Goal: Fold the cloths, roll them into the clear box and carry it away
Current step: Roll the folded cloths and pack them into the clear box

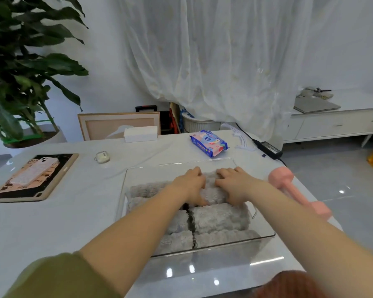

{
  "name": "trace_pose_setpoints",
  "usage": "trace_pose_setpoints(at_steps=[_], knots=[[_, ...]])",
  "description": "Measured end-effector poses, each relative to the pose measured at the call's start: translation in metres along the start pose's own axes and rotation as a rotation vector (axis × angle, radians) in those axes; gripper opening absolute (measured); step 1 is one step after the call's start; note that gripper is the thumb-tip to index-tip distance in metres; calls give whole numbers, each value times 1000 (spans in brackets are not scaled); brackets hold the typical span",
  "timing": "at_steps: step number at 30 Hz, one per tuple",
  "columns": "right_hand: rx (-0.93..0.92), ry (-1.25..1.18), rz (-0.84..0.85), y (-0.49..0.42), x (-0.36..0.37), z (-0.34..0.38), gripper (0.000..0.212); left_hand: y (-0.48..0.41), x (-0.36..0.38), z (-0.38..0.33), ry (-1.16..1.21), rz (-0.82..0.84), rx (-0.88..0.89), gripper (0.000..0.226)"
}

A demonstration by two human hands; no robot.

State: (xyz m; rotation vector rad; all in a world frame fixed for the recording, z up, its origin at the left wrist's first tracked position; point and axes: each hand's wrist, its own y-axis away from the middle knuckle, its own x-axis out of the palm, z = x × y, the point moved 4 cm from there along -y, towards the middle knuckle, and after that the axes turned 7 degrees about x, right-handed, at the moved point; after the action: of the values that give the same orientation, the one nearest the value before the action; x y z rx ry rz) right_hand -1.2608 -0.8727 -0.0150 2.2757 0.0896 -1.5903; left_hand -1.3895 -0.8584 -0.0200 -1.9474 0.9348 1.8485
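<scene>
Gripping a cloth roll (213, 193) inside the clear box (267, 235), our left hand (191, 186) and right hand (235, 186) curl fingers round it; other rolls (220, 219) fill its near half. We judge it light, squashy, best held at both ends

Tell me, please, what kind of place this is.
Most likely a living room at home: a sheer curtain, a large potted plant and a low white cabinet with drawers are in view.
</scene>
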Motion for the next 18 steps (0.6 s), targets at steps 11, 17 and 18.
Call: trace_pose_setpoints(at_steps=[11, 17, 18], knots=[[81, 164, -163, -13, -6, -5, 26, -15, 7, -1, -444, -135, 65, 54], [17, 101, -97, -10, -2, -7, 27, -8, 14, 7, -149, -27, 59, 57], [1, -22, -71, -7, -5, -12, 27, -2, 8, 10, -49, -12, 71, 56]])
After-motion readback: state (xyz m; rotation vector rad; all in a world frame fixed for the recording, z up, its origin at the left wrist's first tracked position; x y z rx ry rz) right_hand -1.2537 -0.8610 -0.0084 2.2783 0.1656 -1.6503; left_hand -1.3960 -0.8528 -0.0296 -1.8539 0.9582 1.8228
